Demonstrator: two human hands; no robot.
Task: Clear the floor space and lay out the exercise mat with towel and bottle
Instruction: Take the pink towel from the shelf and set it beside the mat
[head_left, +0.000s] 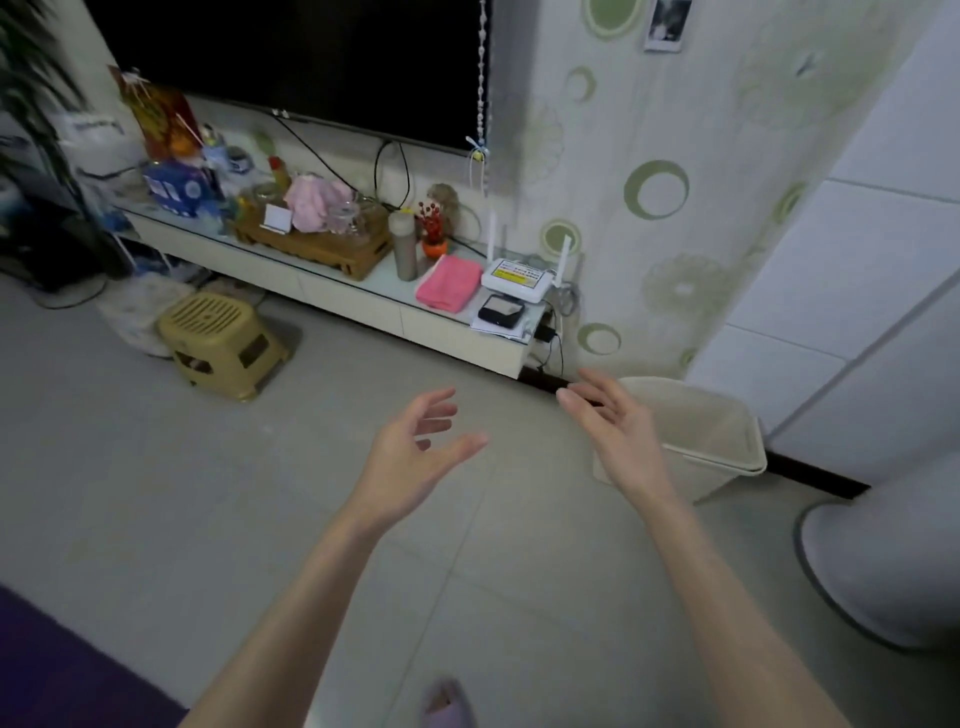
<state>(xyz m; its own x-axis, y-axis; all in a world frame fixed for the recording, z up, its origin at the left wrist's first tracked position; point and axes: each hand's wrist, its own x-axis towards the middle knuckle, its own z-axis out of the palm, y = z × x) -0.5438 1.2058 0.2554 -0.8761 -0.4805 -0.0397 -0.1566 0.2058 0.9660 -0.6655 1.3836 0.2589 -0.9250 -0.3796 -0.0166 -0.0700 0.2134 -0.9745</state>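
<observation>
**matnoob:** ok what's actually on your floor?

**me:** Both arms out over bare grey tile. My left hand (415, 441) and right hand (618, 421) are loose with fingers spread, holding nothing. The purple mat (57, 670) is only a corner at the bottom left edge, well apart from my hands. A yellow plastic stool (221, 343) sits on the floor by the TV cabinet (363, 306). A beige waste bin (711, 436) is just behind my right hand against the wall, and a white fan base (883, 561) is off to the right.

**matnoob:** towel and bottle?

**me:** Both on the cabinet: a folded pink towel (449, 283) beside the router (517, 280), and a brownish bottle (404, 244) upright just left of it. Can't see inside the bin. The wooden tray (317, 244) holds glassware and a pink cloth.
</observation>
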